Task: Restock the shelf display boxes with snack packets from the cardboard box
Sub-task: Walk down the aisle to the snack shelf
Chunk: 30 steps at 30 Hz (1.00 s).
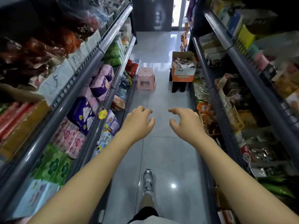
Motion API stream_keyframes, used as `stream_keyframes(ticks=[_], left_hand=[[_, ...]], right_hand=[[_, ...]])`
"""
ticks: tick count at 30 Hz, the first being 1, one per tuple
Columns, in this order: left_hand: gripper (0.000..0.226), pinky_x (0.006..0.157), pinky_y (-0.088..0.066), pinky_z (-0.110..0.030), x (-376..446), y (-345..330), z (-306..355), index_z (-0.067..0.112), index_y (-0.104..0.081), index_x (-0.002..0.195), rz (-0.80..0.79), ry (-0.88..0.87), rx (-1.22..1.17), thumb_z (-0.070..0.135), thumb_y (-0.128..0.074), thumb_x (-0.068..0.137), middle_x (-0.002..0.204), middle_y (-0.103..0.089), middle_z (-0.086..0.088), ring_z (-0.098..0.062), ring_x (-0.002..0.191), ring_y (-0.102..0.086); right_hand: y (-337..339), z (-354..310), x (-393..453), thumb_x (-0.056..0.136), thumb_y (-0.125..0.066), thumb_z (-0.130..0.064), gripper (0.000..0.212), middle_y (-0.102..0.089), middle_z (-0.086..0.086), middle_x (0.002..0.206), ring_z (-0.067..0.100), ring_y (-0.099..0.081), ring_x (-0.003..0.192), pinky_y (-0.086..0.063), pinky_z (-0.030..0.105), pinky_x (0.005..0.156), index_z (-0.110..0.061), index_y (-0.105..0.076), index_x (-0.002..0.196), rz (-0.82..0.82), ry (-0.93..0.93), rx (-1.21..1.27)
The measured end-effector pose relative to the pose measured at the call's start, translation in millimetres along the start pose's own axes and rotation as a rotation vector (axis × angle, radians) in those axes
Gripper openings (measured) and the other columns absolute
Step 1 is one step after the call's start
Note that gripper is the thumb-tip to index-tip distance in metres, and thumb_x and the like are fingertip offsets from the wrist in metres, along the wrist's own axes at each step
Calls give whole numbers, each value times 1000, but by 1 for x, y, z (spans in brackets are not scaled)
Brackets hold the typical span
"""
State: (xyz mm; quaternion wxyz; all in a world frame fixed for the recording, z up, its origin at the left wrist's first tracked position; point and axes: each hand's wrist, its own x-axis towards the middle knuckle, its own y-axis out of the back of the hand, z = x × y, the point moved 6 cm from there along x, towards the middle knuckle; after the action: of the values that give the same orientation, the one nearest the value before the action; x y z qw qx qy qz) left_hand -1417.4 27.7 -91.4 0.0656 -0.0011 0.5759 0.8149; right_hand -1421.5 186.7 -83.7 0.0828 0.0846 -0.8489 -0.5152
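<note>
An open cardboard box (183,73) with an orange label stands on a dark stool at the far right of the aisle, filled with several snack packets (182,61). Both my arms reach forward over the grey floor, well short of the box. My left hand (137,122) and my right hand (186,122) hang side by side with fingers loosely curled, and neither holds anything. Display boxes (233,101) with packets line the right-hand shelves beside the box.
A pink plastic stool (145,78) stands in the aisle left of the box. Shelves (90,62) of wrapped packs run along the left, snack shelves (239,59) along the right. My shoe (148,181) is on the tiled floor below my hands.
</note>
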Motion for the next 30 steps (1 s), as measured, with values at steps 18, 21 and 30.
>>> stream_keyframes(ticks=[18, 21, 30], left_hand=[[44, 102, -40, -41, 360, 51, -75, 15, -47, 139, -90, -111, 21, 34, -43, 100, 138, -46, -10, -27, 125, -46], [43, 103, -39, -40, 417, 49, -82, 15, -47, 140, -98, -107, 4, 33, -43, 100, 138, -46, -9, -27, 126, -45], [42, 98, -42, -38, 608, 61, -84, 16, -49, 138, -108, -57, -32, 32, -44, 100, 135, -48, -7, -25, 123, -48]], right_hand=[[-16, 51, 354, 94, -51, -24, 40, -59, 0, 127, 20, -47, 122, -29, 32, 103, -22, -51, 134, 7, -144, 56], [-20, 69, 408, 94, -51, -24, 40, -59, -1, 127, 20, -47, 122, -28, 33, 103, -23, -51, 134, -1, -153, 53], [-13, 130, 593, 92, -54, -22, 39, -62, 0, 122, 21, -51, 117, -38, 40, 103, -20, -54, 131, -43, -112, 100]])
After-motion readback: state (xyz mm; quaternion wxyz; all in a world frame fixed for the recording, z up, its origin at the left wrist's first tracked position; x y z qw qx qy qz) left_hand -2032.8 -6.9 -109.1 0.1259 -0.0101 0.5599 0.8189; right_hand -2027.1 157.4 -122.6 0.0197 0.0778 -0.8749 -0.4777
